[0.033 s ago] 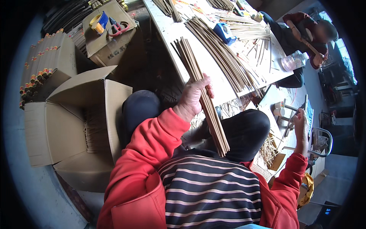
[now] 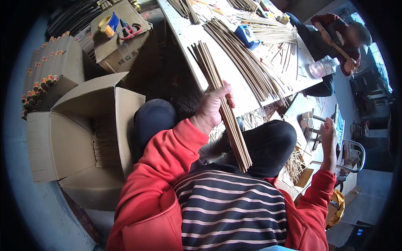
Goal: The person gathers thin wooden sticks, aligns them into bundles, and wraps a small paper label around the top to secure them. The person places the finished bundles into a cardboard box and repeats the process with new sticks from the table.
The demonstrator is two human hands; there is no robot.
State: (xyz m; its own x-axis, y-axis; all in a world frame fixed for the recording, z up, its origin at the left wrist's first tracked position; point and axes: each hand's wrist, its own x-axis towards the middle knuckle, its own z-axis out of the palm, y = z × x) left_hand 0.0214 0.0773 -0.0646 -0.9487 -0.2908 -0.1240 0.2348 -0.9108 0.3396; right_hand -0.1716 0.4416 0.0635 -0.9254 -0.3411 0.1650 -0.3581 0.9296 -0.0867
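A bundle of thin brown incense sticks (image 2: 234, 125) slants across the middle, its lower end above my lap. My left hand (image 2: 212, 104) is closed round the bundle, thumb and fingers wrapped about its middle. The sticks' upper ends reach over the edge of the white table (image 2: 247, 94). Out to the right, my right hand (image 2: 329, 136) is raised with its fingers curled together. Whether anything lies in those fingers I cannot make out. Behind that hand are a blue cloth (image 2: 340, 125) and metal-framed seating (image 2: 356, 157).
More incense sticks (image 2: 247, 62), a blue tape dispenser (image 2: 246, 37) and a plastic bottle (image 2: 322, 67) lie on the table. An open carton (image 2: 75, 154) with sticks inside stands at left. Scissors (image 2: 130, 32) rest on another box (image 2: 125, 56). A person (image 2: 341, 33) sits across the table.
My right hand has shifted slightly to the left and its fingers have turned a little. My left hand and the bundle stay in place.
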